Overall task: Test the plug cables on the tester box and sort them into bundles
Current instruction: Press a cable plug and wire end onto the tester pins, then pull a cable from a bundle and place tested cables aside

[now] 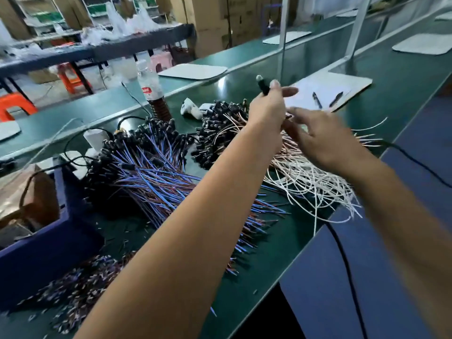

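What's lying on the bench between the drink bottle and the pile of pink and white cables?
In the head view, a crumpled white glove lies on the green bench between the bottle and the pink and white cables.

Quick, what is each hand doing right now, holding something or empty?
Left hand: grips a black plug with a metal tip, raised above the piles.
Right hand: open, fingers spread over the white and pink wire pile; blurred, apparently holding nothing.

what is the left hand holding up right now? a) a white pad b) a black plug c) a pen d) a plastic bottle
b: the left hand pinches a black plug raised above the cable piles, while the pens lie on the pad and the bottle stands untouched on the bench.
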